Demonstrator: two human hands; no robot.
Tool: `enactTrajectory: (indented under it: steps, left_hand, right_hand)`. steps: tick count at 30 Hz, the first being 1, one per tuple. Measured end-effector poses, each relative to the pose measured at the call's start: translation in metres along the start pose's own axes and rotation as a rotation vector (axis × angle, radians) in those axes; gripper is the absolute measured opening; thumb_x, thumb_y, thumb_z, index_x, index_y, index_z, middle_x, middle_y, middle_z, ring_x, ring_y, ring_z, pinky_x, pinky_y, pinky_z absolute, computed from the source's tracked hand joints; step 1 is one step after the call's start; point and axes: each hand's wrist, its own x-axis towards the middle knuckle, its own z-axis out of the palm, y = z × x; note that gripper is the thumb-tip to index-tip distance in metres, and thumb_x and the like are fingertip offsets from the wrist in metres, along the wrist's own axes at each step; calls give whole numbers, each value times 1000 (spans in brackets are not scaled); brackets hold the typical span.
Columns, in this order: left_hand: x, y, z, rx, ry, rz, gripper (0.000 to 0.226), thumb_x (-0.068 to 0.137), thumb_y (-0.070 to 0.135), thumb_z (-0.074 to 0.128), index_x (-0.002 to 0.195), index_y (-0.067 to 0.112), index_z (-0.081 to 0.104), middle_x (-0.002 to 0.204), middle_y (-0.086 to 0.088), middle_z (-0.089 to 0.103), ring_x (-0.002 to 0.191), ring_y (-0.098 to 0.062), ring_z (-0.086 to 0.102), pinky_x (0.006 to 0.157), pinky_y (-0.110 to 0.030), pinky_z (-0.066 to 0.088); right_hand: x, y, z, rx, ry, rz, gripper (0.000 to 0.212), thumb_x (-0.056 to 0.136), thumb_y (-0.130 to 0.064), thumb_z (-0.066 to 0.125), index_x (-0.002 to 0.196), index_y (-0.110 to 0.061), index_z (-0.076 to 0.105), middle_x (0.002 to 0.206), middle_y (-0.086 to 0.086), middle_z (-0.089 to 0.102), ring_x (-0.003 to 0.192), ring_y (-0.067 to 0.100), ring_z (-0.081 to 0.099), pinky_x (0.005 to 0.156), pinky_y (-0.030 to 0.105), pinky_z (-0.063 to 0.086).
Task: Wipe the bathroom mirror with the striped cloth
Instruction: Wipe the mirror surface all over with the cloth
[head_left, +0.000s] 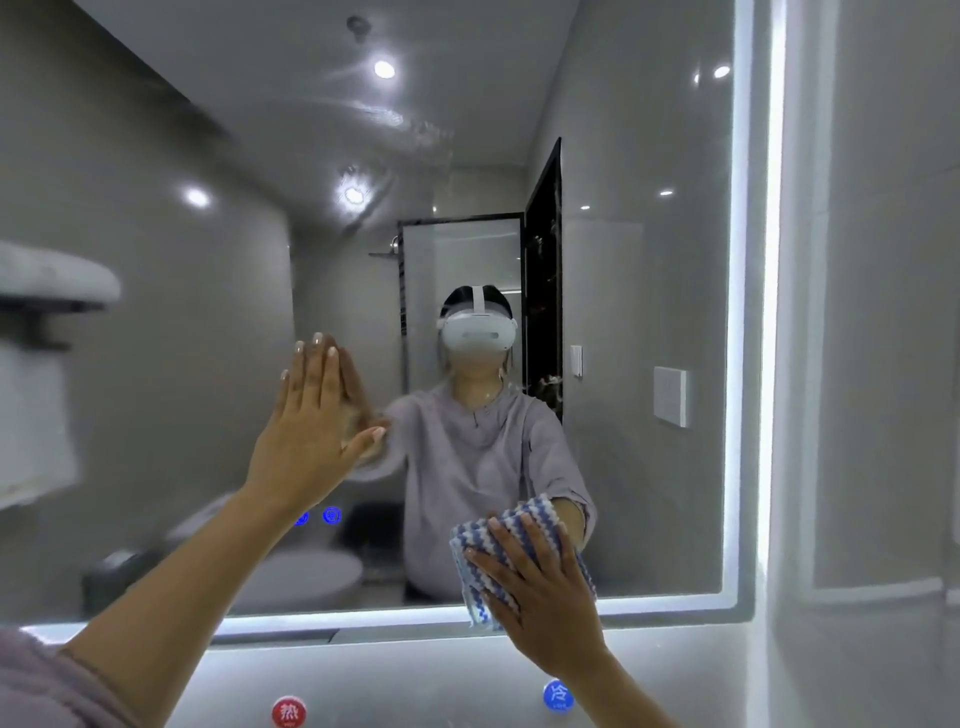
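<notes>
Two hands in contact with the bathroom mirror (649, 322), far and straight ahead, upright on the wall.

Left hand (306, 426): open and flat, fingers together and pointing up, palm against the glass left of centre at mid height. Empty; bracing only.

Below it, two small blue touch icons (331, 515) lit in the glass, partly covered by the left forearm.

Right hand (540, 587): spread over the striped cloth (519, 525), pressing it flat to the glass; a press rather than a closed grip. Cloth bunched, blue and white, located low and right of centre, lower edge overlapping the lit strip (363, 618) along the bottom of the mirror.

Governing relation: cloth sits at the bottom edge, so almost all unwiped glass lies above it and to both sides. Visible smears near the top centre, above the reflected person, well apart from the cloth. Long axis of mirror horizontal. Right hand nearer to the right lit border; left hand occupies glass that probably needs wiping too.

Red and blue tap markers low in the near field.
</notes>
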Motion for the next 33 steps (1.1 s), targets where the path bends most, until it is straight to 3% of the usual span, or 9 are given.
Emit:
enactTrajectory:
  steps: [5, 12, 16, 18, 21, 26, 28, 31, 33]
  left_hand:
    - [2, 8, 13, -3, -18, 9, 110, 74, 80, -6, 144, -4, -8, 156, -17, -13, 145, -29, -12, 119, -39, 1]
    - [4, 15, 33, 11, 27, -24, 111, 78, 78, 17, 144, -7, -12, 154, -23, -18, 144, -32, -17, 118, -44, -2]
    - [4, 14, 39, -12, 74, -20, 113, 77, 79, 24, 146, -4, -11, 156, -21, -15, 145, -30, -16, 118, -38, -8]
    - [5, 13, 40, -19, 92, -22, 114, 76, 79, 26, 146, -4, -9, 156, -21, -13, 145, -29, -14, 118, -37, -9]
    - [5, 16, 40, -32, 105, -27, 115, 75, 78, 29, 146, -7, -5, 156, -23, -9, 145, -31, -12, 119, -41, -4]
    - [6, 17, 38, -17, 112, -22, 115, 76, 77, 29, 145, -7, -6, 156, -24, -10, 145, -32, -13, 117, -34, -14]
    - [6, 17, 40, -15, 121, -23, 114, 76, 77, 28, 146, -7, -7, 156, -24, -11, 145, -32, -14, 117, -36, -12]
    - [7, 16, 43, -14, 133, -22, 114, 76, 77, 30, 146, -6, -7, 156, -23, -10, 145, -31, -13, 118, -39, -8]
    - [7, 16, 43, -11, 139, -22, 114, 76, 77, 31, 146, -6, -6, 156, -23, -9, 145, -32, -12, 119, -40, -7]
  right_hand:
    - [-1, -2, -1, 6, 44, -1, 52, 101, -47, 32, 152, -36, 27, 161, -6, 21, 149, 26, 15, 121, 51, 5]
    - [0, -3, -1, -24, 80, -5, 51, 100, -48, 32, 150, -36, 33, 160, -6, 25, 149, 25, 15, 122, 49, 1]
    - [-5, 2, 0, 39, 144, 83, 52, 99, -46, 35, 150, -36, 32, 160, -5, 23, 149, 28, 15, 120, 52, 11]
    - [-12, 12, -1, 55, 154, 150, 54, 100, -47, 32, 152, -35, 26, 162, -3, 18, 149, 30, 13, 118, 56, 15]
    - [-24, 40, -6, 13, 145, 193, 57, 101, -50, 26, 154, -34, 15, 164, -2, 3, 150, 31, 4, 119, 55, 8]
    - [-50, 95, -14, -31, 133, 273, 60, 101, -51, 19, 155, -31, 5, 164, 0, -7, 150, 30, -8, 119, 53, 0]
    - [-59, 116, -16, -39, 90, 300, 61, 100, -51, 20, 155, -28, 7, 164, 3, -4, 150, 33, -4, 120, 52, -2]
    - [-68, 138, -21, -57, -5, 288, 58, 101, -54, 16, 153, -28, 17, 161, 10, 16, 147, 41, 13, 120, 55, 0]
    - [-73, 149, -24, -66, -23, 287, 59, 101, -55, 15, 153, -28, 15, 161, 11, 17, 147, 41, 12, 120, 56, 1]
